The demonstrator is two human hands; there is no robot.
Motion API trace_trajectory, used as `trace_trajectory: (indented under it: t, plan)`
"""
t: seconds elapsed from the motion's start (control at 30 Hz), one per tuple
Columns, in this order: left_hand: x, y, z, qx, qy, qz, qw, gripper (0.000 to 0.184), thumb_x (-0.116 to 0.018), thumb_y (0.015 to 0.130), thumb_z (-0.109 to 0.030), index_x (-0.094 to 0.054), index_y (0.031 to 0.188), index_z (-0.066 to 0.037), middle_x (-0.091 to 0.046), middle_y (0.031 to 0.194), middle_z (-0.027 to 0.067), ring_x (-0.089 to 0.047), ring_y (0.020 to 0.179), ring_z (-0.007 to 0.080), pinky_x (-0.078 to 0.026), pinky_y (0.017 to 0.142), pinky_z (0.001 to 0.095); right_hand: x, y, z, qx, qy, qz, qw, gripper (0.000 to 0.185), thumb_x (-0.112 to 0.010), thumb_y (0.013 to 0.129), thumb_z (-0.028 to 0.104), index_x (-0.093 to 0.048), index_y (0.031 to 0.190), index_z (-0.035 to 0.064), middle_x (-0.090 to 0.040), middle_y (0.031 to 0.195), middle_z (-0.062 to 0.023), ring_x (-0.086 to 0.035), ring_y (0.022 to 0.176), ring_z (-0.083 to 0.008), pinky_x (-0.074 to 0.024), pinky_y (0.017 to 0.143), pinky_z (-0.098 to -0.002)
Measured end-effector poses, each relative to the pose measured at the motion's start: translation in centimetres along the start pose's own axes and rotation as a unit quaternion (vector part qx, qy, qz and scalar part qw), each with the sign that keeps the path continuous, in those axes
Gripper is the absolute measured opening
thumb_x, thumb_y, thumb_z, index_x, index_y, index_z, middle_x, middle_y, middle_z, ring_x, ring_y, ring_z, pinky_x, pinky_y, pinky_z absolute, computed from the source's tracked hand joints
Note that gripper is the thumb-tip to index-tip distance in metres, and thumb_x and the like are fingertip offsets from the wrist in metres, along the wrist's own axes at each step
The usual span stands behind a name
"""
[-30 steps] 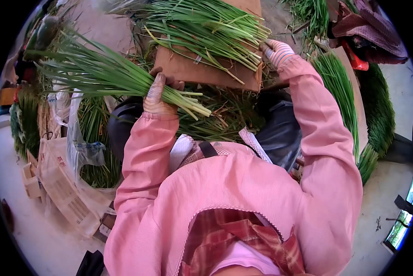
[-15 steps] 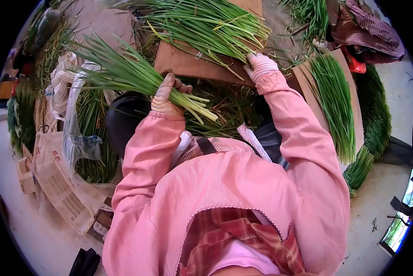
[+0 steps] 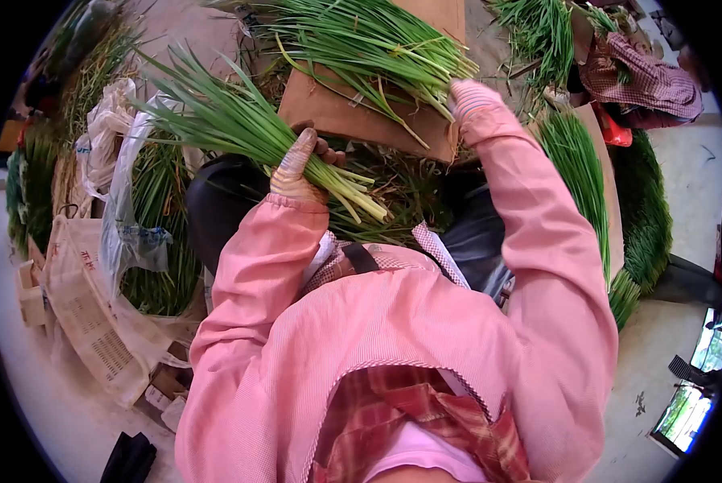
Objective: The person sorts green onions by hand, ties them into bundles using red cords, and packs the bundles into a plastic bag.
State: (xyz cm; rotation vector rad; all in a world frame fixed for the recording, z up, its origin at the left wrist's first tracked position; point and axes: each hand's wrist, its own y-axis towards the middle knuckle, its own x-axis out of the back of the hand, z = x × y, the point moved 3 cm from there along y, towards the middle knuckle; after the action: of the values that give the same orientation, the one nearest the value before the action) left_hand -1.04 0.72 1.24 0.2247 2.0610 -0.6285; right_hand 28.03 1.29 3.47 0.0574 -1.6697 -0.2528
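My left hand (image 3: 303, 169), in a striped glove with bare fingertips, is closed around a bunch of garlic chives (image 3: 240, 121). Their pale stem ends stick out to the lower right, and the green leaves fan to the upper left. A larger pile of garlic chives (image 3: 369, 48) lies on a brown cardboard sheet (image 3: 337, 109) in front of me. At the stem ends on the right side of this pile is my right hand (image 3: 472, 98), also in a striped glove. Its fingers point down and are mostly hidden, so their grip does not show.
On my right, a neat row of chives (image 3: 576, 177) lies on another cardboard piece. A plastic bag (image 3: 139, 217) of greens and a pale plastic crate (image 3: 95, 322) are at my left. Loose leaves (image 3: 405, 193) lie between my knees. A checked cloth (image 3: 642, 76) is at upper right.
My right hand has moved slightly up and to the right along the pile's stem ends, its fingers now turned out of sight. The left hand still holds its bunch.
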Motion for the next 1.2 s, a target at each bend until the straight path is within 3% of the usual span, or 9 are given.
trace_trajectory:
  t: [0.17, 0.27, 0.43, 0.5, 0.63, 0.7, 0.93, 1.1, 1.2]
  plan:
    - [1.1, 1.0, -0.5, -0.045, -0.003, 0.008, 0.999, 0.028, -0.064, 0.071, -0.011, -0.049, 0.095, -0.009, -0.050, 0.067, 0.0029, -0.049, 0.056, 0.0162, -0.046, 0.056, 0.0346, 7.0, 2.0, -3.2, 0.005, 0.180, -0.126, 0.975, 0.034, -0.057, 0.076, 0.032, -0.052, 0.099, 0.0085, -0.058, 0.076, -0.0104, -0.056, 0.067, -0.0216, -0.0450, 0.060, -0.0306]
    - [1.0, 0.5, 0.0, -0.035, -0.003, 0.005, 0.999, 0.027, -0.064, 0.071, -0.011, -0.050, 0.095, -0.008, -0.050, 0.067, 0.0036, -0.050, 0.056, 0.0165, -0.048, 0.056, 0.0344, 5.9, 1.5, -6.7, -0.249, 0.258, 0.321, 0.877, 0.027, -0.054, 0.079, 0.027, -0.056, 0.093, 0.0041, -0.056, 0.065, -0.0030, -0.049, 0.054, -0.0096, -0.0366, 0.046, -0.0232]
    - [1.7, 1.0, 0.2, -0.018, -0.051, 0.023, 0.998, 0.031, -0.062, 0.073, -0.013, -0.047, 0.100, -0.009, -0.051, 0.069, 0.0038, -0.051, 0.059, 0.0174, -0.046, 0.060, 0.0349, 17.4, 0.8, -8.0, -0.330, 0.507, 0.073, 0.793, 0.026, -0.059, 0.077, 0.029, -0.058, 0.093, 0.0090, -0.046, 0.056, 0.0010, -0.042, 0.045, -0.0099, -0.0373, 0.044, -0.0226]
    - [1.2, 0.7, 0.5, -0.012, -0.042, 0.019, 0.999, 0.030, -0.063, 0.073, -0.013, -0.049, 0.099, -0.012, -0.053, 0.071, 0.0020, -0.051, 0.060, 0.0166, -0.046, 0.062, 0.0351, 14.1, 2.2, -13.7, -0.193, 0.239, 0.187, 0.933, 0.026, -0.060, 0.076, 0.026, -0.057, 0.095, 0.0079, -0.052, 0.062, -0.0001, -0.044, 0.046, -0.0086, -0.0355, 0.037, -0.0255]
    - [1.2, 0.1, 0.3, -0.006, -0.025, 0.017, 1.000, 0.032, -0.062, 0.073, -0.012, -0.047, 0.101, -0.010, -0.057, 0.078, 0.0055, -0.054, 0.064, 0.0178, -0.047, 0.063, 0.0350, 19.0, 3.5, -14.4, -0.230, 0.635, 0.116, 0.728, 0.025, -0.061, 0.076, 0.027, -0.058, 0.093, 0.0086, -0.052, 0.059, -0.0010, -0.043, 0.039, -0.0099, -0.0328, 0.036, -0.0194]
    - [1.8, 0.2, 0.4, 0.004, -0.046, 0.013, 0.999, 0.032, -0.062, 0.073, -0.011, -0.047, 0.101, -0.010, -0.058, 0.079, 0.0062, -0.055, 0.064, 0.0181, -0.048, 0.063, 0.0346, 20.4, 1.8, -9.4, -0.303, 0.560, -0.104, 0.764, 0.023, -0.058, 0.078, 0.028, -0.057, 0.090, 0.0075, -0.053, 0.062, -0.0049, -0.043, 0.042, -0.0102, -0.0332, 0.036, -0.0233]
    - [1.5, -0.9, 1.5, 0.049, -0.051, -0.001, 0.997, 0.033, -0.060, 0.073, -0.009, -0.049, 0.103, -0.016, -0.058, 0.083, 0.0043, -0.056, 0.069, 0.0174, -0.048, 0.068, 0.0370, 8.3, -3.3, -0.3, -0.361, 0.744, 0.054, 0.560, 0.028, -0.068, 0.068, 0.022, -0.056, 0.088, 0.0078, -0.058, 0.073, -0.0064, -0.055, 0.060, -0.0209, -0.0476, 0.055, -0.0318]
    - [4.9, -1.7, 3.3, 0.097, -0.020, -0.061, 0.993, 0.029, -0.057, 0.076, -0.009, -0.049, 0.104, -0.016, -0.058, 0.083, 0.0045, -0.057, 0.069, 0.0180, -0.049, 0.067, 0.0376, -5.0, -9.6, 5.8, -0.345, 0.860, 0.323, 0.190, 0.023, -0.054, 0.080, 0.027, -0.052, 0.091, 0.0066, -0.058, 0.073, -0.0060, -0.057, 0.062, -0.0224, -0.0467, 0.051, -0.0325]
    - [4.6, -2.4, 3.2, 0.093, 0.001, -0.067, 0.993, 0.029, -0.057, 0.076, -0.008, -0.050, 0.103, -0.014, -0.058, 0.081, 0.0051, -0.056, 0.067, 0.0189, -0.048, 0.067, 0.0384, -4.4, -9.2, 6.3, -0.395, 0.821, 0.320, 0.261, 0.025, -0.049, 0.081, 0.033, -0.052, 0.086, 0.0090, -0.055, 0.069, -0.0037, -0.053, 0.056, -0.0180, -0.0465, 0.046, -0.0314]
